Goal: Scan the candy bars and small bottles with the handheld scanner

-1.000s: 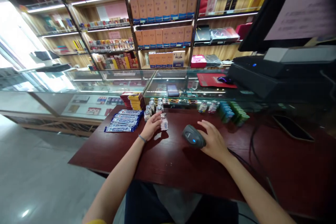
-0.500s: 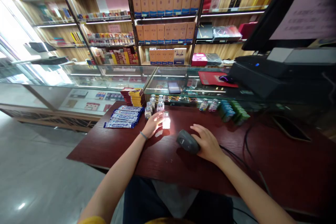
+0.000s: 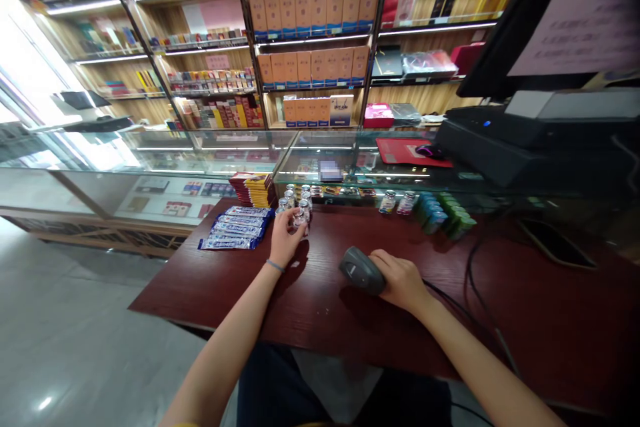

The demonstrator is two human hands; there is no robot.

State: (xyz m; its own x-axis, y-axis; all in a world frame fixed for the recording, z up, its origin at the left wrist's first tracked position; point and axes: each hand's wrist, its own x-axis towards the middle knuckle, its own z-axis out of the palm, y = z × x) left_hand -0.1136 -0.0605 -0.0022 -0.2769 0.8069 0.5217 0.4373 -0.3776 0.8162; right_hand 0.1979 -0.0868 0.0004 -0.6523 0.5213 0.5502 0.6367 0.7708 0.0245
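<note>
My left hand [image 3: 286,240] is closed on a small clear jar with a silvery lid [image 3: 299,219], at the near end of a cluster of similar jars [image 3: 305,195]. Blue-and-white wrapped sticks [image 3: 239,227] lie in a row to the left of that hand. Fingers wrapped round its handle, my right hand [image 3: 404,280] holds a dark grey barcode scanner [image 3: 362,271] over the table, its head pointing left. Two more jars [image 3: 396,202] stand apart near the glass counter, beside several green packs [image 3: 456,216].
The dark red wooden table [image 3: 310,307] meets a glass display counter [image 3: 330,140]. Stacked red and yellow packets [image 3: 253,189] stand at its far left. A phone [image 3: 556,243] and the scanner's black cable [image 3: 470,307] lie to the right, below a monitor [image 3: 560,20].
My left hand has moved the jar left and back, to the cluster. The bright scanner light on the jar is gone. My right hand's fingers have closed more around the scanner.
</note>
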